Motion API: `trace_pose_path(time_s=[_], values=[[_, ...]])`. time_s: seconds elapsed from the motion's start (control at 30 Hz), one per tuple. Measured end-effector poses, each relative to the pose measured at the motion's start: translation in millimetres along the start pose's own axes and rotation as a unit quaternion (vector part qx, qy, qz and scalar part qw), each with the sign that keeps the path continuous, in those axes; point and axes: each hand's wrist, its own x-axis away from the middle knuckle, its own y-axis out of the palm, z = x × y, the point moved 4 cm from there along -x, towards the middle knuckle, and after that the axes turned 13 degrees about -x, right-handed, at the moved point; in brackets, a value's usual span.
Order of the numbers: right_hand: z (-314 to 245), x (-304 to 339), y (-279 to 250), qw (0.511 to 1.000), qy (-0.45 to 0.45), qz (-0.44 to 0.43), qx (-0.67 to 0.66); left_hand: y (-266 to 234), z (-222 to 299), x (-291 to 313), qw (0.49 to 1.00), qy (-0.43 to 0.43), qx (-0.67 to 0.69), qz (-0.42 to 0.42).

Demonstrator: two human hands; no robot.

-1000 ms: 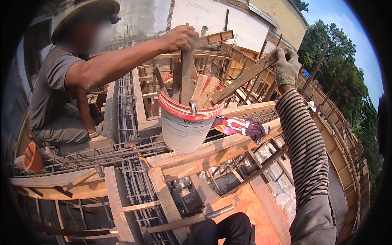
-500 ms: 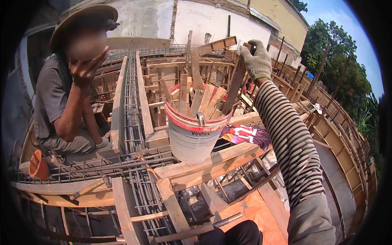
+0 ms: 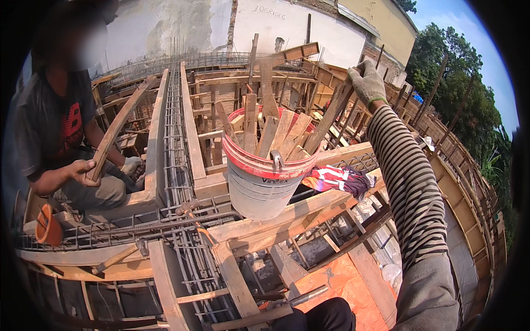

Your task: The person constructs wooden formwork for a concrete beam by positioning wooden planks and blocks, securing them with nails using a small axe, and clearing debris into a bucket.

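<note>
My right hand (image 3: 367, 84), in a grey knit glove below a striped sleeve, is closed on the upper end of a wooden strip (image 3: 333, 117). The strip leans outward, and its lower end is inside a white bucket (image 3: 259, 196) with a red rim. Several other short wood pieces (image 3: 269, 129) stand in the bucket, which rests on timber formwork beams. Beside the bucket lies a dark, colourful cloth (image 3: 345, 181). My left hand is out of view.
At left a co-worker sits holding a long wooden strip (image 3: 118, 129). A hammer (image 3: 196, 220) lies on the rebar (image 3: 182, 160), another hammer (image 3: 122, 257) on the left beam. An orange container (image 3: 49, 226) stands there too. Open gaps lie between beams; an orange sheet (image 3: 342, 287) is below.
My right hand has moved right and slightly down, tilting the strip farther outward. The co-worker has lowered the hand that was raised to the face and now holds a wooden strip.
</note>
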Motion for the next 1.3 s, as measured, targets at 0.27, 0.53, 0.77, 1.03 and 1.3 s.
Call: trace_pose_path(time_s=[0.27, 0.53, 0.77, 1.03, 1.3], values=[[13.6, 8.3, 4.1, 0.856, 0.129, -0.041, -0.499, 29.2, -10.9, -12.4, 0.995, 0.057, -0.082, -0.011], [-28.0, 22.5, 35.3, 0.968, 0.051, 0.026, -0.246, -15.1, 4.4, 4.3, 1.0, 0.018, -0.021, 0.011], [-8.2, 12.6, 43.6, 0.94, 0.124, 0.0, -0.319, -9.3, 14.4, 11.9, 1.0, 0.027, -0.01, -0.007], [27.2, -1.9, 47.1, 0.979, 0.112, -0.037, -0.165, 132.7, -87.6, -97.0, 0.927, 0.226, -0.28, 0.108], [-52.8, 2.7, 24.9, 0.98, -0.037, 0.086, -0.177, 38.9, -24.4, -20.7, 0.989, 0.099, -0.108, 0.021]])
